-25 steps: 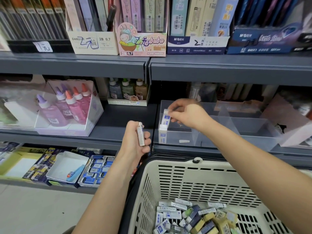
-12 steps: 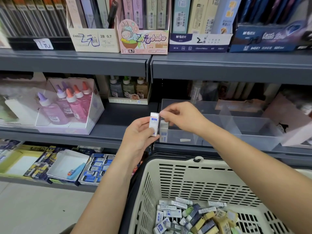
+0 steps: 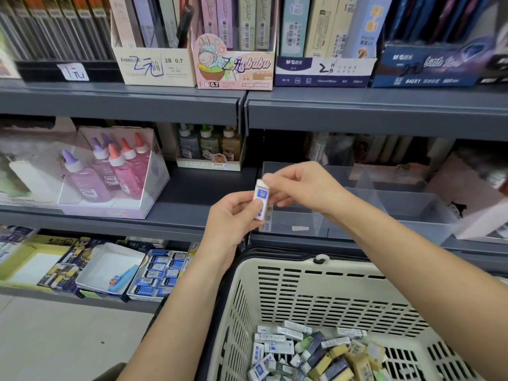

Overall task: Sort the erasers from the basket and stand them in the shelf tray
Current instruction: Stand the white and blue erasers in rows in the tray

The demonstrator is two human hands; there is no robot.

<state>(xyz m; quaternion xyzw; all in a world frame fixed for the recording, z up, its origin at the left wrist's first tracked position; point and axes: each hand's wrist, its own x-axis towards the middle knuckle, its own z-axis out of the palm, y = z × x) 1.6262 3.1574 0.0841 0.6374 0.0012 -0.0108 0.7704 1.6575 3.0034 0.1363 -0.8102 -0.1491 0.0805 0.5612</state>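
White-and-blue eraser (image 3: 261, 198) upright before clear shelf tray (image 3: 399, 213); more erasers (image 3: 278, 347) loose in cream basket (image 3: 330, 294).

Clear glossy plastic tray (image 3: 412, 213), cream slotted plastic basket (image 3: 330, 292), matt grey metal shelf (image 3: 371, 111), paper-sleeved eraser (image 3: 261, 198)

- Grey metal shelves (image 3: 357, 105) run across the view in three tiers.
- A pale floor (image 3: 55, 339) shows at lower left, under the bottom tier.
- Cardboard display boxes (image 3: 154, 67) stand side by side on the top tier.
- On the middle tier, at left, an open-fronted carton (image 3: 115, 210) holds glue bottles (image 3: 82, 180) with purple and orange caps.
- A yellow tray (image 3: 16, 265) lies on the bottom tier.
- The light is soft and even.
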